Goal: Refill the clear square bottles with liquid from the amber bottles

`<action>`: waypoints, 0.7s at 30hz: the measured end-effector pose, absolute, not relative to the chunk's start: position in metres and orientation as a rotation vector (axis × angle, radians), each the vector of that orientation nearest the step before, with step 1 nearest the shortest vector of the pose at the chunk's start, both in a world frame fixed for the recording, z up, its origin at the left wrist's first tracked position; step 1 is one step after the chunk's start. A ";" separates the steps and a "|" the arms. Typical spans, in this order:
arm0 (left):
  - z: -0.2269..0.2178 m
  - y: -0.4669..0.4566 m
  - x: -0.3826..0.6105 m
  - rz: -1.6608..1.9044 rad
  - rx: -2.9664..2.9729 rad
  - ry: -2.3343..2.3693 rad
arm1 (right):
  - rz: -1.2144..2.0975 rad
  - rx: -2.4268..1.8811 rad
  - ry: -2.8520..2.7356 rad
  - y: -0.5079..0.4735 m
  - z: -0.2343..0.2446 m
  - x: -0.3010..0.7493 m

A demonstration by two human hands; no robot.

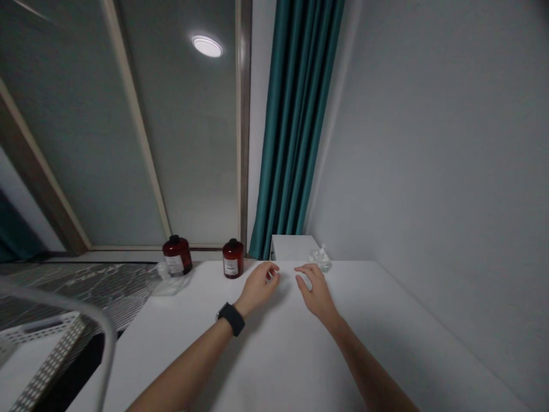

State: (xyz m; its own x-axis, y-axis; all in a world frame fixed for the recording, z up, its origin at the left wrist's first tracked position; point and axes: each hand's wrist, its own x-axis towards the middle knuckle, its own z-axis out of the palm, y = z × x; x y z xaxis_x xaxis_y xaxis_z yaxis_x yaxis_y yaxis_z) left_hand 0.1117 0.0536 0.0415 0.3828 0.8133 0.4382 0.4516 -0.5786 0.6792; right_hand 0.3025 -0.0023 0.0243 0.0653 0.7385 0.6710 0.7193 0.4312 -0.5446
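Two bare hands reach forward over the white counter (278,357), and neither holds anything. The left hand (258,286) has its fingers (271,273) loosely curled, relaxed rather than clenched, while the right hand (316,293) has its fingers (305,273) released and slightly spread, a small gap between the two hands. Whether the fingertips touch the counter cannot be told. A black watch (232,319) circles the left wrist. Just beyond the right hand, at the counter's far edge, sits a crumpled clear plastic bag (319,259), with a white box (294,247) beside it behind that edge. Past the left hand stands a dark red bottle (233,258) with a black cap, and further left a wider dark red bottle (176,256); both stand upright, long axes vertical, their white labels too small to read. A clear plastic piece (170,285) lies against the wider one. A teal curtain (295,120) hangs behind, and a white perforated basket (43,357) sits low at left
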 end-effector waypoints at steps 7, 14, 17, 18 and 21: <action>0.050 0.029 0.061 1.132 2.140 1.110 | 0.182 -1.189 -1.655 -0.014 0.035 0.254; 0.040 0.003 0.025 1.119 2.091 1.160 | 0.363 -1.121 -1.630 -0.020 0.023 0.220; 0.034 -0.005 0.011 1.091 2.104 1.168 | 0.413 -1.120 -1.601 -0.022 0.010 0.211; 0.032 -0.007 0.006 1.090 2.106 1.177 | 0.426 -1.122 -1.594 -0.023 0.006 0.209; 0.023 -0.011 -0.006 1.093 2.150 1.212 | 0.463 -1.126 -1.589 -0.028 -0.005 0.202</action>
